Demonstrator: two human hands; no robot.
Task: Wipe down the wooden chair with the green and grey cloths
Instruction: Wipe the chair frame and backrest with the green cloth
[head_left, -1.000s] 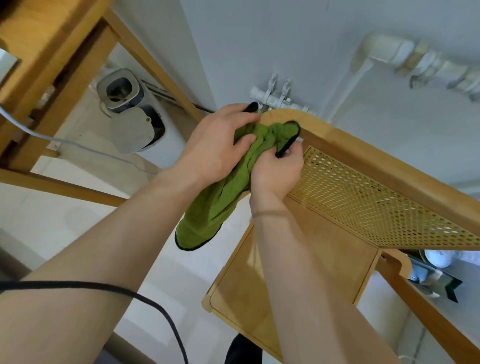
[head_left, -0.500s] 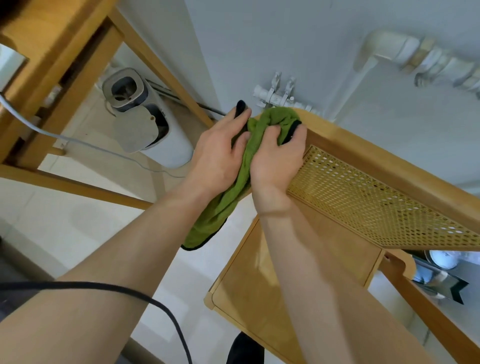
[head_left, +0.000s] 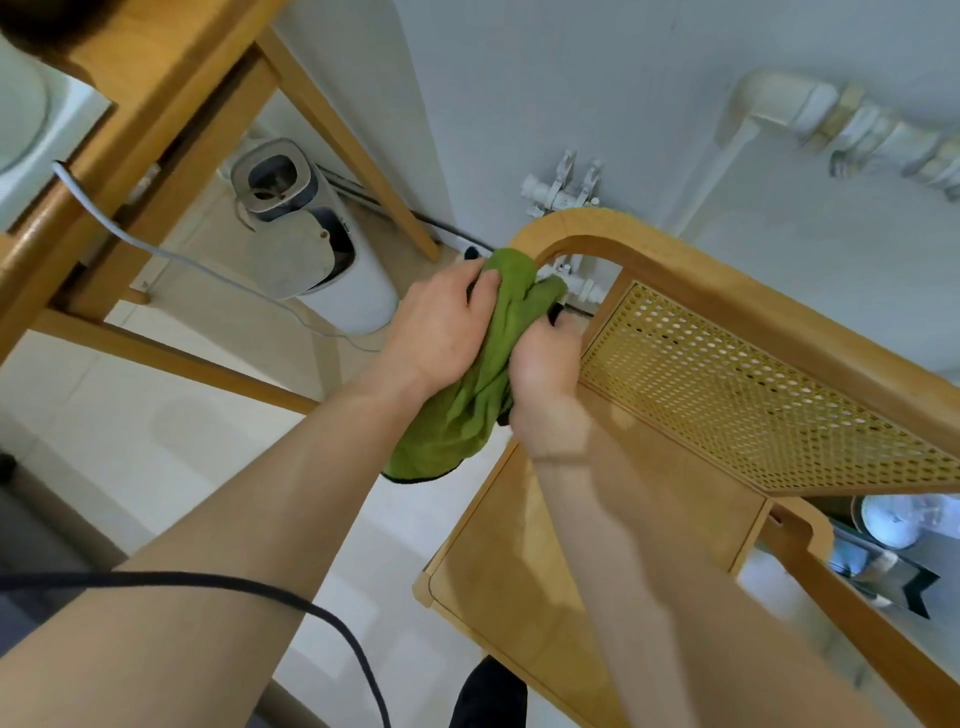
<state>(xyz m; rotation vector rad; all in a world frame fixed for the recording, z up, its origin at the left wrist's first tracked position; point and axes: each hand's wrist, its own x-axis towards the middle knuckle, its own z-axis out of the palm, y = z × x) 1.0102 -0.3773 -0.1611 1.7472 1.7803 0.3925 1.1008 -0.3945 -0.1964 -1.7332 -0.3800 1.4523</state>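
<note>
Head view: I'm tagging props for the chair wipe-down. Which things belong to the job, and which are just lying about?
Job:
green cloth, in both hands' grip
left hand
right hand
chair

Lying about:
white bin
table
grey cable
wall pipes

Hands: two were in view, left hand (head_left: 439, 325) and right hand (head_left: 545, 366).
Cloths: one green cloth (head_left: 467, 400) was counted; no other colour was seen.
Chairs: one wooden chair (head_left: 691, 280) was present, with one perforated back panel (head_left: 753, 395).
Wooden tables: one counter (head_left: 119, 88) was counted.
Bins: one white bin (head_left: 311, 260) was on the floor.
Cables: two were counted, one grey cable (head_left: 156, 249) and one black cable (head_left: 291, 608).
</note>
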